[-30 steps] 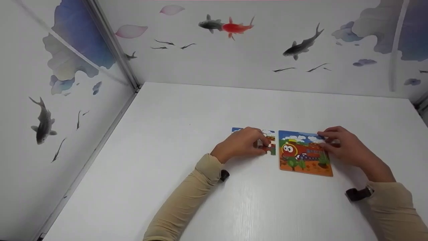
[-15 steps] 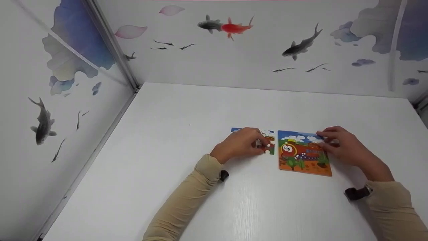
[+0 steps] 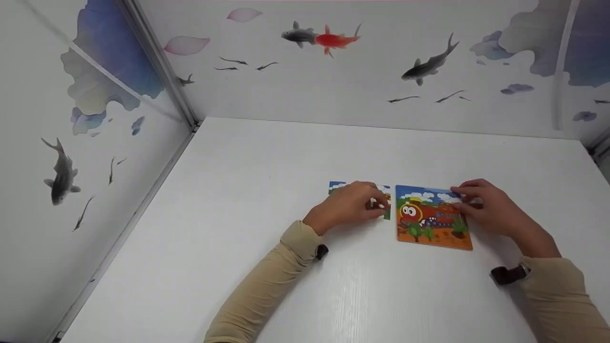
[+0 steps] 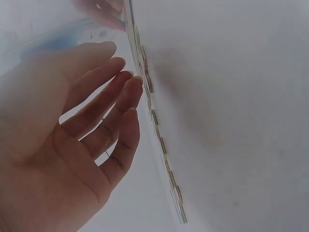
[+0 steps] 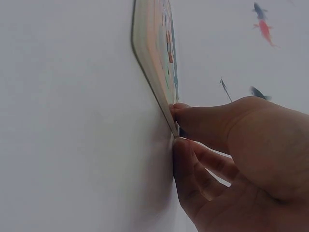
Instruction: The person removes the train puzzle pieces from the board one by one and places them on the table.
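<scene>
A square jigsaw puzzle board (image 3: 431, 231) printed with a red cartoon train lies right of centre on the white table. My right hand (image 3: 493, 209) pinches its right edge; in the right wrist view the thumb and index finger meet at the corner of the board (image 5: 153, 72). Just left of it lies a patch of jigsaw pieces (image 3: 336, 185) in blue, white, red and green, largely hidden under my left hand (image 3: 350, 202). The left wrist view shows the fingers loosely bent, fingertips right at the jagged edge of the jigsaw pieces (image 4: 161, 145), thumb apart.
The white table (image 3: 286, 276) meets a left wall panel (image 3: 157, 190) and a back wall panel (image 3: 333, 90), both printed with fish and lotus leaves. Black wrist straps (image 3: 510, 275) show at the beige sleeves (image 3: 269, 281).
The left hand has lifted its fingers a little and shifted slightly right over the jigsaw pieces. The right hand and the puzzle board have stayed in place.
</scene>
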A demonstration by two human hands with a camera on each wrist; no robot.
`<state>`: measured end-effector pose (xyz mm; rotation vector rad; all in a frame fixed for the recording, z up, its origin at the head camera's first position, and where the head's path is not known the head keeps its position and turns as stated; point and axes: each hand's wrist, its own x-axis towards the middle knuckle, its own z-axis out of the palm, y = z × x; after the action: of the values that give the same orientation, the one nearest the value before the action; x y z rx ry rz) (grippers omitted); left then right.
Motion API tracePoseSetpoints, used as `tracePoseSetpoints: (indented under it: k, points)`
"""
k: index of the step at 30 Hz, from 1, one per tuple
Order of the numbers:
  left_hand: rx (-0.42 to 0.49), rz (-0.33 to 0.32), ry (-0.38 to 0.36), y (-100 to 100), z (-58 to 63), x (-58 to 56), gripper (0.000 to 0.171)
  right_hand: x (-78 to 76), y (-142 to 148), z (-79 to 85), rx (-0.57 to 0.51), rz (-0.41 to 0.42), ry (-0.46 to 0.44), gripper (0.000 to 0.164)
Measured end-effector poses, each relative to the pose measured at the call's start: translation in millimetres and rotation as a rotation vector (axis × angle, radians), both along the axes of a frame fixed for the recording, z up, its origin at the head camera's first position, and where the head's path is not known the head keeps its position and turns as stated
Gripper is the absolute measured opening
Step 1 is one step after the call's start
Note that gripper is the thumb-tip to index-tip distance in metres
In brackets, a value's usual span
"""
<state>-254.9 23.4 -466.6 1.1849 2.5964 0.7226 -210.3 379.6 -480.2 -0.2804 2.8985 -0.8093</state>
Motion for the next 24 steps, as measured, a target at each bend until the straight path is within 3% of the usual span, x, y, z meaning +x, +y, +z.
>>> tracePoseSetpoints:
  k: [12, 24]
  points:
    - [-0.006, -0.053, 0.065, 22.4, -0.1, 6.8, 0.025, 0.7, 0.9, -0.3, -0.01, -0.011, -0.026, 0.052]
    - [-0.086, -0.014, -0.012, 59.3, 2.6, 9.5, 0.03, 2.1, -3.7, 2.3, -0.012, -0.011, -0.013, 0.05]
